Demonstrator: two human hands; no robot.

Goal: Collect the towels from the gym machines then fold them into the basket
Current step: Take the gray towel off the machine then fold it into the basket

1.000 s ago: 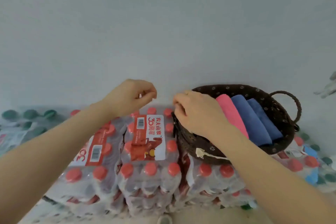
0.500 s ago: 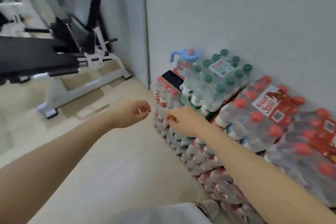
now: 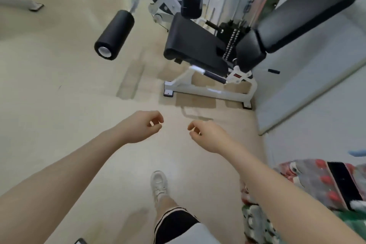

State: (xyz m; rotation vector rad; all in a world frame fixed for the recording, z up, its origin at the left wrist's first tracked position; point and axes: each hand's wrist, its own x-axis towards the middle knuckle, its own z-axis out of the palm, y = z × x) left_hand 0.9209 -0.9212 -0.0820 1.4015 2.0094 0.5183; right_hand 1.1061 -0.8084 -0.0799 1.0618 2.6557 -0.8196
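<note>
Floor (image 3: 59, 105) of pale beige fills the left side of the view. Over it hangs a black foam roller pad (image 3: 114, 34), its long axis running from lower left to upper right, the capped end pointing toward the camera. Lower down, the left hand (image 3: 141, 126) hovers with its fingers (image 3: 156, 118) loosely curled and holding nothing. Beyond it stands a gym machine (image 3: 208, 55) on a white frame, its black seat tilted and its long black back pad slanting up to the right. No towel shows on it, and no basket is in sight (the task's things lie outside this view). The right hand (image 3: 206, 135) hovers near the left, apart from it, fingers likewise loosely curled and empty. Below are a white shoe (image 3: 158, 184) and a bare leg. At far right sit blurred packs of red-capped bottles (image 3: 326, 180).
</note>
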